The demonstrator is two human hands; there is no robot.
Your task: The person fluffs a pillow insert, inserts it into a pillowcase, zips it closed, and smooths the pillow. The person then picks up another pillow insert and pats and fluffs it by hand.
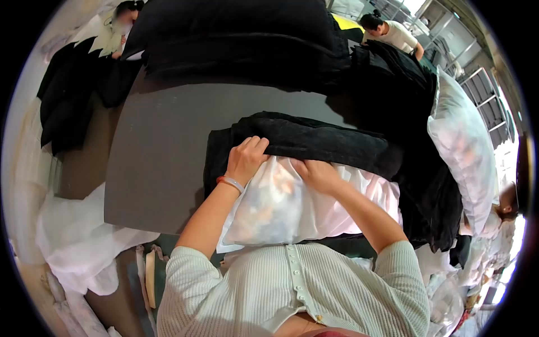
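A white, translucent stuffed pillow (269,208) with coloured filling showing through lies in front of my body. Black fabric (325,140) is folded over its far side. At the fabric's near edge, my left hand (247,160) has its fingers curled round the black cloth where it meets the white pillow. My right hand (316,173) is to the right on the white cover, its fingertips tucked under the same black edge and partly hidden. Both hands are closed on the material.
The grey table (157,151) extends left and beyond. A large black fabric pile (241,45) stands at the back. Another white pillow (463,146) leans at the right. Two people (396,35) work at the back left and back right; another is partly visible at the right edge.
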